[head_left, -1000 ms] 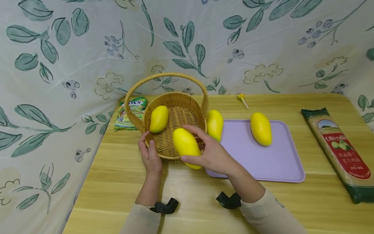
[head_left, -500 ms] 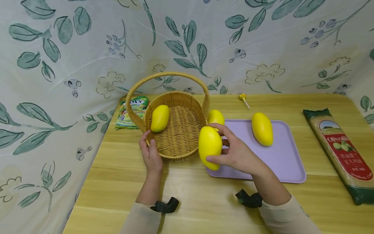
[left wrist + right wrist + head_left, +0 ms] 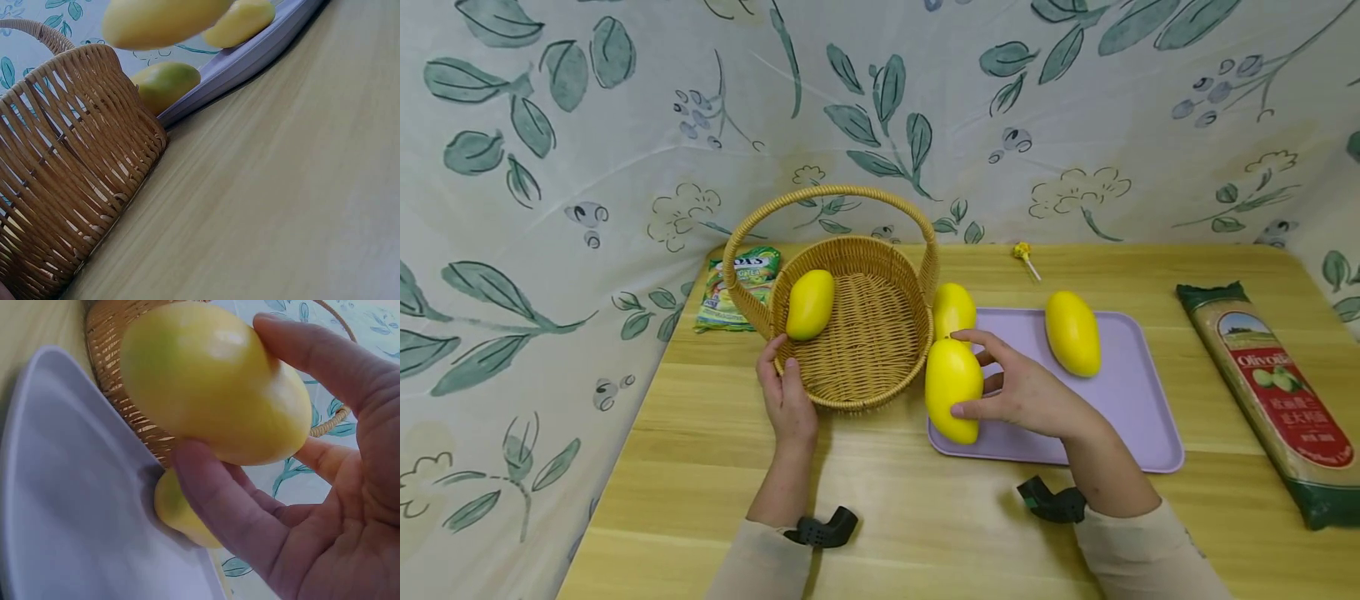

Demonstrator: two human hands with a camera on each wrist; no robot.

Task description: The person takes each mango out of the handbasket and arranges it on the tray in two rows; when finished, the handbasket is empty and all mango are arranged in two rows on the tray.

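Just right of the basket (image 3: 868, 333), a mango (image 3: 953, 387) is pinched by the fingers of the right hand (image 3: 1030, 393); the basket's near-left rim is gripped by the left hand (image 3: 792, 407).

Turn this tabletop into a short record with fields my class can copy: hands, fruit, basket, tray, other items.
Left hand: grips near-left rim of wicker basket
Right hand: holds held mango off the table
Basket contents: basket mango
Tray contents: tray mango on lilac tray
Near tray's left edge: fourth mango, contact unclear
Other items: lollipop, green packet, red-labelled pack
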